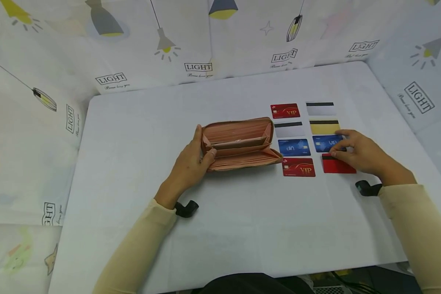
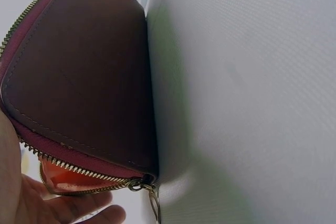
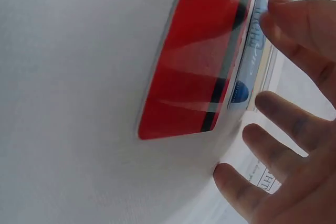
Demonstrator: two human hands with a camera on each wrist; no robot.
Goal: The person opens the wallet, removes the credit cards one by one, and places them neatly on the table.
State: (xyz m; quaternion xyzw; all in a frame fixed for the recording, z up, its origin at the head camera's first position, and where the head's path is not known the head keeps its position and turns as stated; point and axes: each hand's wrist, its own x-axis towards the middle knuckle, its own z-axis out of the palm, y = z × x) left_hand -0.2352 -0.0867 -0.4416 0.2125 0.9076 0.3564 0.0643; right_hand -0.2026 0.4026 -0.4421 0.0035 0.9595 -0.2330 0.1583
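A zip-around wallet [image 1: 239,145], pink inside and darker outside, lies spread wide on the table with its pockets showing. My left hand [image 1: 189,165] grips its left end, thumb over the near edge. Brown leather, gold zip teeth and a zip pull [image 2: 154,200] fill the left wrist view. Over the right column of cards, my right hand [image 1: 364,157] hovers with its fingertips at a blue VIP card [image 1: 323,143] and a red striped card [image 1: 338,165]. In the right wrist view the fingers [image 3: 283,150] are spread, and the red card [image 3: 189,51] lies flat.
Left column, top to bottom: a red VIP card [image 1: 284,110], a white striped card [image 1: 288,130], a blue card [image 1: 294,147], another red VIP card [image 1: 299,167]. A white card [image 1: 320,109] and a gold card [image 1: 324,127] top the right column. Lamp-print cloth [image 1: 242,45] borders the white table [image 1: 242,228].
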